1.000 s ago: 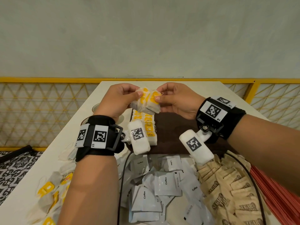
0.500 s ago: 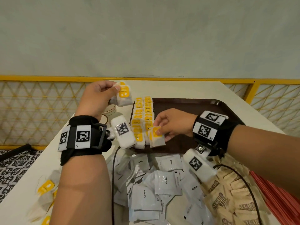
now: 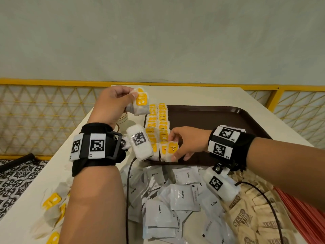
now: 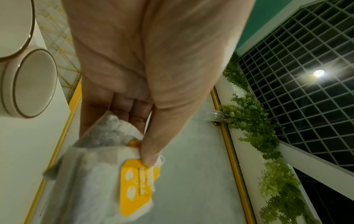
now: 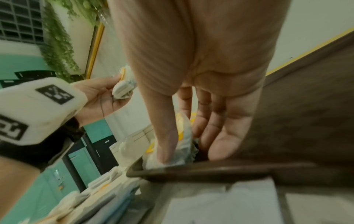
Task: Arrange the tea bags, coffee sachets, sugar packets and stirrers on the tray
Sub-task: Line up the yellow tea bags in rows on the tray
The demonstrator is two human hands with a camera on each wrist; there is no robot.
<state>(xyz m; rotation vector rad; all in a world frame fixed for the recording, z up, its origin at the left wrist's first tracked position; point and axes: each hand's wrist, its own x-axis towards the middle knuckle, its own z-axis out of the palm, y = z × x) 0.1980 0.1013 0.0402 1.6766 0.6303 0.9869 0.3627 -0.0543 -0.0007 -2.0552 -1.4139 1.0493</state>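
The two hands, which a second ago met over a single bundle of tea bags above the bench (image 3: 98, 175), are now apart. The right hand (image 3: 189, 143) has dropped to the near left corner of the brown tray (image 3: 219, 118) and its grip pinches one tea bag (image 3: 171, 150) between thumb and fingers, setting it upright at the near end of the double row of tea bags (image 3: 158, 124) already lined along the tray's left side. The left hand (image 3: 112, 104) has lifted away and holds the remaining tea bags (image 3: 140, 103) clear above the tray's far left corner, thumb pressed on the yellow tag, fingers curled behind. By the look of it the row is growing one bag at a time, fed from the left hand's stock. Coffee sachets (image 3: 175, 199), sugar packets (image 3: 249, 217) and red stirrers (image 3: 302, 213) lie heaped on the bench near the tray's front edge, not yet placed, with loose tea bags (image 3: 52, 203) at far left.
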